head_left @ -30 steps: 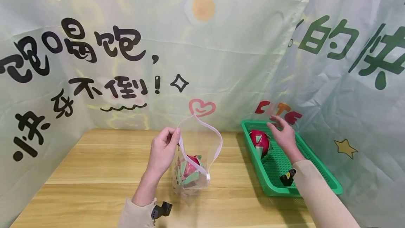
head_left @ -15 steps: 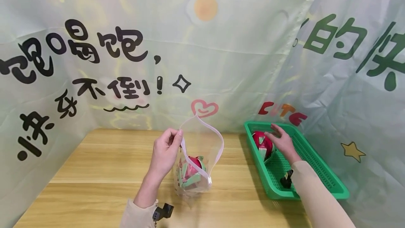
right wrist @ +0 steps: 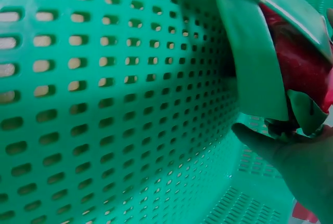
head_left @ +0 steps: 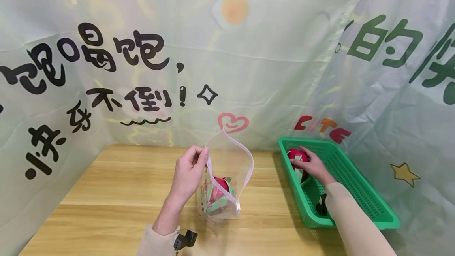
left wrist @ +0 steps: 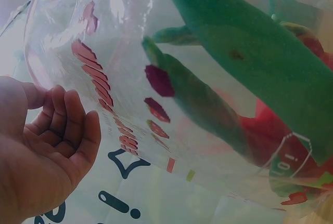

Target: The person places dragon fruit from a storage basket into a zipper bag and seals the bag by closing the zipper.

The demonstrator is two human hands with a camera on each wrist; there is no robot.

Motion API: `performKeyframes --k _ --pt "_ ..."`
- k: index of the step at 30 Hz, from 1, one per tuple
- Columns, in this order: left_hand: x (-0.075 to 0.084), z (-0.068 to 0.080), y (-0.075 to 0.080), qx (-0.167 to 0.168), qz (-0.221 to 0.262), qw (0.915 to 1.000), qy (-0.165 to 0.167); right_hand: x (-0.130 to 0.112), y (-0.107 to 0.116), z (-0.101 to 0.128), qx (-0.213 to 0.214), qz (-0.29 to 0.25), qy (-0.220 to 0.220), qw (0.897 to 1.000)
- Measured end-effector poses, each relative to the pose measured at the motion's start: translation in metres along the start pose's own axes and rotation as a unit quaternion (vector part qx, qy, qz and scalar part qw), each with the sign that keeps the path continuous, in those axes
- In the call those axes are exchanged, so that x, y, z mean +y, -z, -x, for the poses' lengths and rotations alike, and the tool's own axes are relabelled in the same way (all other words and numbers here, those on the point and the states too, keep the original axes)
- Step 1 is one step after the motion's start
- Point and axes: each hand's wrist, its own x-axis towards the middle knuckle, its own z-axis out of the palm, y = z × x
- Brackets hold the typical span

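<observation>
Dead centre of the head view, the left hand [head_left: 188,173] is pinching the white zip rim of a clear plastic zip-top bag [head_left: 222,181] between thumb and fingertips, holding the mouth open in a wide loop. The bag's bottom sits on the light wooden table [head_left: 106,192], and inside it there's a red toy dragon fruit with green felt leaves [head_left: 217,194] lying low in the bag. In the left wrist view that same fruit [left wrist: 250,94] fills most of the right half of the frame behind the crinkly plastic, with the hand's curled fingers [left wrist: 67,130] at lower left. Over on the right of the head view, the right hand [head_left: 313,166] is down inside the green perforated plastic basket [head_left: 359,192], fingers wrapped over a second red dragon fruit toy with green leaves [head_left: 296,157] at the far end of the basket. The right wrist view shows a fingertip [right wrist: 260,141] curled under that fruit [right wrist: 296,63] in the upper right, so it's gripping it. Behind everything hangs a pale green printed cloth backdrop [head_left: 249,58].
</observation>
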Motion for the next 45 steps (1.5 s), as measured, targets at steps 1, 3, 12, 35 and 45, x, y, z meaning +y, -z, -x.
performKeyframes --k 1,3,12,35,45 --pt "0.0 0.0 0.0 0.0 0.0 1.0 -0.002 0.0 0.0 0.0 0.001 0.005 0.006 1.0" --pt "0.001 -0.001 -0.001 0.0 0.001 1.0 -0.006 0.001 0.0 -0.001 0.008 0.014 0.01 1.0" --pt "0.001 0.0 -0.003 -0.002 0.0 1.0 -0.004 0.003 -0.004 -0.003 0.029 0.026 -0.001 0.999" --pt "0.0 0.002 -0.003 -0.008 0.005 0.9999 0.006 0.002 0.025 0.003 0.094 0.009 -0.025 0.995" --pt "0.003 0.002 -0.005 -0.011 0.004 0.9999 0.003 -0.023 0.041 0.015 0.147 -0.007 -0.028 0.989"
